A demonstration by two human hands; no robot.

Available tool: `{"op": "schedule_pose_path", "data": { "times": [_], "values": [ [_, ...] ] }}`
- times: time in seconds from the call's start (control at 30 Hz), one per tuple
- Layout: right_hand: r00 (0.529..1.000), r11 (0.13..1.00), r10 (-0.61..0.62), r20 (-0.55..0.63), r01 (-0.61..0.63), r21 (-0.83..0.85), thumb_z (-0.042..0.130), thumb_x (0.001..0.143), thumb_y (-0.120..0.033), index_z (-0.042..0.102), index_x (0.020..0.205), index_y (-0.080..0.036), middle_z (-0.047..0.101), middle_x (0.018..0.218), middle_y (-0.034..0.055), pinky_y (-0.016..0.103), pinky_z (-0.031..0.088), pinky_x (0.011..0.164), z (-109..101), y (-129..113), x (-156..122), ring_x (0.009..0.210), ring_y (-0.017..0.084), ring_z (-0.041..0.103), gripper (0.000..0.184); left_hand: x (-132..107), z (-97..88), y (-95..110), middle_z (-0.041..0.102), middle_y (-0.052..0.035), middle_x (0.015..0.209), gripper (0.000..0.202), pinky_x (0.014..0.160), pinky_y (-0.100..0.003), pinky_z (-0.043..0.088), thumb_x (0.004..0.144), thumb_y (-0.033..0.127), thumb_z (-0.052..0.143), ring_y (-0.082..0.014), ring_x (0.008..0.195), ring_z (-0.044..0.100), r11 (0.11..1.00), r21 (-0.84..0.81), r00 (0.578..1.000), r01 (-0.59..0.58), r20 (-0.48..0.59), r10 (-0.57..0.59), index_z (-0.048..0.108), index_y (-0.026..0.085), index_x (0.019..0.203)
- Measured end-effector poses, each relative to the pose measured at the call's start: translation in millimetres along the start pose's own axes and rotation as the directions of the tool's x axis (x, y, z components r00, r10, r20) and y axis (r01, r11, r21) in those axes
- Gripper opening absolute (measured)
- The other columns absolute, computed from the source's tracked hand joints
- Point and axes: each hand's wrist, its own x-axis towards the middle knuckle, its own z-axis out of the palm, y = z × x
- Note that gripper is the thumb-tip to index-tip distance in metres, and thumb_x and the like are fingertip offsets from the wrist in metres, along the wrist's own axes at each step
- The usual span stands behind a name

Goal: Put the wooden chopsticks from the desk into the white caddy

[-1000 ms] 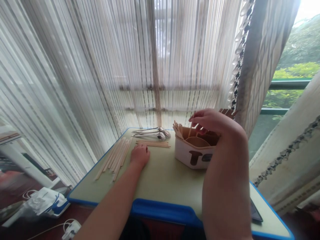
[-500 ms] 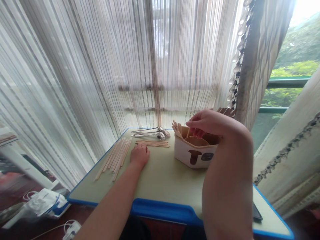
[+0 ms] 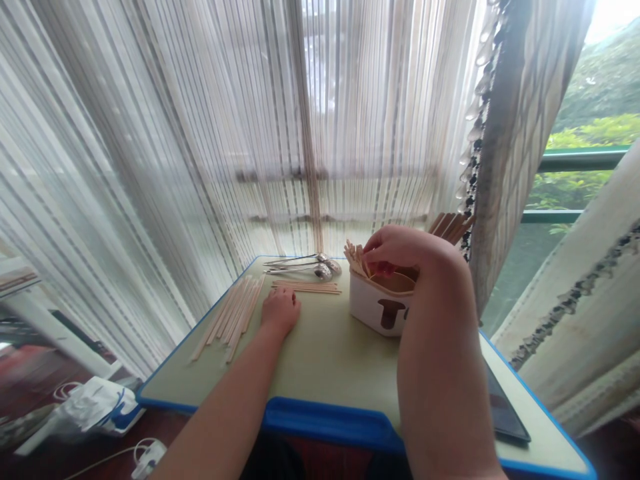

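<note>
My right hand (image 3: 393, 250) is bent down over a white box with a brown letter mark (image 3: 370, 307). Its fingers are pinched together beside the bunch of pale thin sticks (image 3: 354, 256) in the box's left compartment; what they hold, if anything, is hidden. Brown chopsticks (image 3: 447, 227) stand up at the back right of the box, partly behind my wrist. My left hand (image 3: 281, 310) rests on the table with its fingers curled in, just below a row of wooden chopsticks (image 3: 307, 287). Left of it lies a spread of pale chopsticks (image 3: 233, 313).
Metal spoons (image 3: 323, 269) lie at the back of the table (image 3: 330, 360), which has a blue rim. A dark flat device (image 3: 505, 407) lies by the right edge, partly behind my forearm. Striped curtains (image 3: 225, 133) hang close behind the table.
My right hand has moved left and slightly down, from above the middle of the box to the pale sticks. More of the dark device shows. My left hand stays put.
</note>
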Motion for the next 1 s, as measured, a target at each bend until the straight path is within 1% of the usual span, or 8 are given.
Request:
{"op": "schedule_pose_path", "data": {
  "times": [0.23,0.33,0.43,0.6,0.73,0.8,0.9,1.0],
  "values": [
    [0.998,0.998,0.062,-0.029,-0.061,0.025,0.059,0.076,-0.029,0.067,0.099,-0.021,0.068,0.066,0.0045,0.024,0.044,0.050,-2,-4,-4,0.055,0.015,0.061,0.026,0,-0.6,0,0.060,-0.0088,0.101,0.023,0.083,-0.033,0.041,0.082,0.030,0.043,-0.0226,0.097,0.053,1.000,0.007,1.000,0.006,0.008,-0.006,0.060,0.017,0.091],
    [0.997,0.997,0.072,-0.041,-0.071,0.030,0.059,0.076,-0.026,0.065,0.105,-0.022,0.068,0.066,0.0042,0.024,0.044,0.051,-2,-6,-5,0.056,0.015,0.060,0.030,1,0.6,0,0.060,-0.0089,0.101,0.023,0.083,-0.033,0.040,0.081,0.030,0.043,-0.0226,0.097,0.052,1.000,0.005,1.000,0.008,0.009,-0.008,0.060,0.018,0.091],
    [0.992,0.998,0.063,-0.111,-0.063,0.002,0.054,0.078,-0.025,0.062,0.109,-0.023,0.068,0.069,0.0042,0.024,0.042,0.050,-1,-9,-3,0.054,0.014,0.058,0.032,1,2.1,0,0.060,-0.0089,0.100,0.024,0.083,-0.033,0.041,0.081,0.030,0.043,-0.0228,0.096,0.052,1.000,0.000,1.000,0.010,0.008,-0.010,0.060,0.018,0.091],
    [0.933,0.986,-0.064,-0.355,0.004,-0.166,0.047,0.082,-0.028,0.066,0.101,-0.020,0.069,0.088,0.0066,0.023,0.041,0.059,1,-25,-8,0.068,0.014,0.059,0.029,2,2.4,0,0.060,-0.0094,0.100,0.022,0.085,-0.034,0.041,0.081,0.028,0.044,-0.0226,0.097,0.052,1.000,-0.027,1.000,0.014,0.009,-0.014,0.061,0.017,0.089],
    [0.876,0.958,-0.207,-0.435,0.092,-0.272,0.048,0.081,-0.027,0.065,0.106,-0.022,0.067,0.093,0.0064,0.025,0.043,0.067,10,-43,-13,0.077,0.017,0.060,0.030,1,1.7,0,0.059,-0.0103,0.100,0.022,0.085,-0.033,0.041,0.080,0.028,0.046,-0.0223,0.097,0.052,0.998,-0.051,1.000,0.025,0.002,-0.025,0.062,0.016,0.089],
    [0.887,0.948,-0.193,-0.420,0.058,-0.314,0.052,0.078,-0.023,0.066,0.104,-0.022,0.066,0.096,0.0071,0.027,0.044,0.069,17,-50,-9,0.080,0.018,0.060,0.029,1,2.6,-2,0.059,-0.0103,0.100,0.022,0.085,-0.032,0.041,0.079,0.028,0.046,-0.0222,0.097,0.052,0.997,-0.063,0.999,0.038,-0.002,-0.039,0.062,0.016,0.088],
    [0.938,0.928,-0.074,-0.338,-0.060,-0.368,0.056,0.073,-0.017,0.069,0.093,-0.023,0.066,0.098,0.0075,0.030,0.045,0.069,25,-54,4,0.081,0.021,0.061,0.025,2,4.8,-4,0.059,-0.0107,0.101,0.022,0.085,-0.033,0.042,0.078,0.029,0.047,-0.0224,0.096,0.053,0.995,-0.073,0.998,0.070,-0.004,-0.070,0.062,0.016,0.088],
    [0.952,0.917,-0.032,-0.304,-0.093,-0.389,0.056,0.075,-0.020,0.070,0.091,-0.022,0.065,0.100,0.0082,0.033,0.047,0.073,27,-53,12,0.085,0.023,0.061,0.021,3,6.0,-5,0.059,-0.0112,0.101,0.024,0.084,-0.034,0.042,0.078,0.029,0.047,-0.0232,0.096,0.053,0.993,-0.082,0.997,0.080,-0.002,-0.080,0.063,0.016,0.090]
  ]
}}
